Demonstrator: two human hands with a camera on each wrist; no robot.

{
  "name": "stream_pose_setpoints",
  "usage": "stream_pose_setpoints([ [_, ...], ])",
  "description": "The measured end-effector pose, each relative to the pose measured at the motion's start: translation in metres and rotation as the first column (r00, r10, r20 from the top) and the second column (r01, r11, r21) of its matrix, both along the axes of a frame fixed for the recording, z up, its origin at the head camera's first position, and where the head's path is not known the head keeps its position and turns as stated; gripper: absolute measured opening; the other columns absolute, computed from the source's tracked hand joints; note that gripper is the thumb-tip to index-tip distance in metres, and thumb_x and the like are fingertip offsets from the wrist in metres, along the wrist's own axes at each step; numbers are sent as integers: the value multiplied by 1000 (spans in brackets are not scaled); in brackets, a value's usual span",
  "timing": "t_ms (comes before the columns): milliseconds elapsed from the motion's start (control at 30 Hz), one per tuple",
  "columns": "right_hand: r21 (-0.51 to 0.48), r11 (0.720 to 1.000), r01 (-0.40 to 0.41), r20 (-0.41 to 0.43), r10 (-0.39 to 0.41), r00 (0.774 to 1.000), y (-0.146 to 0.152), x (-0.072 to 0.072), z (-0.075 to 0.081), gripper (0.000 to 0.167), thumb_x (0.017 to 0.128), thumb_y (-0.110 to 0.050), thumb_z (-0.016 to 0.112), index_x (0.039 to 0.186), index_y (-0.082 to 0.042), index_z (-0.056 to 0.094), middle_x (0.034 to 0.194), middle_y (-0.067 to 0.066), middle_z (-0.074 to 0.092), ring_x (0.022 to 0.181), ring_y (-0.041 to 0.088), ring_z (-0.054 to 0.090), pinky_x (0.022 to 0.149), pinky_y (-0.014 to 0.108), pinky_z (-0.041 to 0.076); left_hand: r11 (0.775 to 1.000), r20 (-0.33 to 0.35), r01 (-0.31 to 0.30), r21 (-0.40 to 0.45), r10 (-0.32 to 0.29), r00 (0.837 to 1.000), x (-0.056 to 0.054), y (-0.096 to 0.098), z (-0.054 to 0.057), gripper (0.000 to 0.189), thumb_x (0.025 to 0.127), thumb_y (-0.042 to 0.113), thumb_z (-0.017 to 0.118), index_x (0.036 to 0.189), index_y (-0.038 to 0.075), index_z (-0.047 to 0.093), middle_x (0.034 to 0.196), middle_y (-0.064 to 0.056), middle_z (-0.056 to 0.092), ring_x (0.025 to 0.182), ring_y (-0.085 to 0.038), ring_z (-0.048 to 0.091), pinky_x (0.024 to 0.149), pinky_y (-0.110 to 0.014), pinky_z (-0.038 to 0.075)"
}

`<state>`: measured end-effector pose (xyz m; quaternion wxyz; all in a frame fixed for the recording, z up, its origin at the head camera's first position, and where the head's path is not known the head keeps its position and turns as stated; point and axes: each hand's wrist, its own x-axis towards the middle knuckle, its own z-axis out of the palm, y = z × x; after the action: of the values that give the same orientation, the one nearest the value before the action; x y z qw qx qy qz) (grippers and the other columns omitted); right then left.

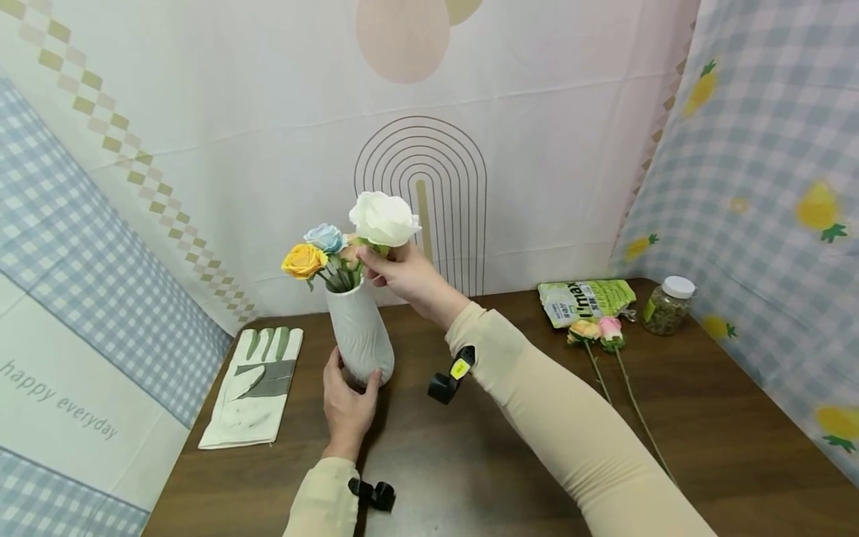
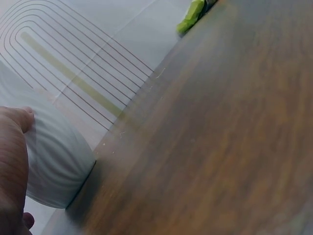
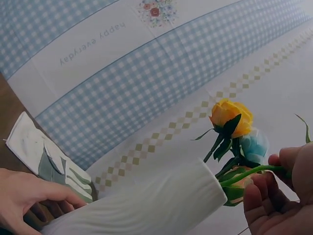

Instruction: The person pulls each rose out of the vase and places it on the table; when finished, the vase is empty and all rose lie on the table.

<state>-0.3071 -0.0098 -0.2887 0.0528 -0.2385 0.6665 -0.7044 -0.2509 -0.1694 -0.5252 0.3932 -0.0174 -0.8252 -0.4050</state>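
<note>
A white ribbed vase stands on the brown table, and my left hand grips it low down, fingers and thumb on either side. From its mouth rise a yellow rose, a light blue rose and a peach flower, partly hidden in the head view. Just under the bloom of a white flower, my right hand pinches the stem. The right wrist view shows this green stem between thumb and fingers, its lower part inside the vase mouth.
A white, green and grey glove lies left of the vase. On the right are a peach rose and a pink rose with long stems, a green-white packet and a white-lidded jar. Patterned cloth hangs behind and at both sides.
</note>
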Motion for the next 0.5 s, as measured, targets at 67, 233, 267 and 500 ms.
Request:
stream_pose_setpoints([
  [67, -30, 999, -9, -9, 9, 1000, 0, -1, -2, 16, 96, -11, 59, 108, -2, 57, 94, 12, 60, 81, 18, 59, 77, 36, 51, 1000, 7, -4, 2, 4, 1000, 0, 0, 0, 80, 78, 28, 79, 143, 4, 39, 126, -18, 51, 113, -34, 51, 90, -47, 42],
  [233, -67, 998, 14, -52, -18, 998, -1, -3, -6, 11, 88, 3, 65, 98, 5, 62, 98, 8, 63, 86, 14, 62, 77, 31, 53, 1000, 33, -13, 1, 13, 999, 0, 0, -1, 80, 78, 30, 78, 143, 5, 38, 127, -17, 50, 114, -32, 51, 91, -47, 41],
  [267, -66, 998, 21, -52, -25, 998, -1, -3, -7, 12, 87, 3, 66, 99, 5, 62, 98, 9, 64, 88, 14, 62, 79, 32, 53, 1000, 34, -14, -1, 14, 999, 0, 0, -1, 80, 79, 30, 78, 144, 5, 38, 128, -17, 50, 115, -32, 51, 91, -47, 41],
  [500, -4, 998, 58, -65, -58, 996, -2, -3, -10, 16, 90, 0, 64, 105, 3, 62, 98, 11, 67, 86, 14, 61, 77, 28, 51, 1000, 35, -12, -10, 13, 999, 1, 0, 1, 80, 79, 29, 77, 144, 4, 37, 129, -18, 50, 116, -32, 51, 92, -48, 41],
])
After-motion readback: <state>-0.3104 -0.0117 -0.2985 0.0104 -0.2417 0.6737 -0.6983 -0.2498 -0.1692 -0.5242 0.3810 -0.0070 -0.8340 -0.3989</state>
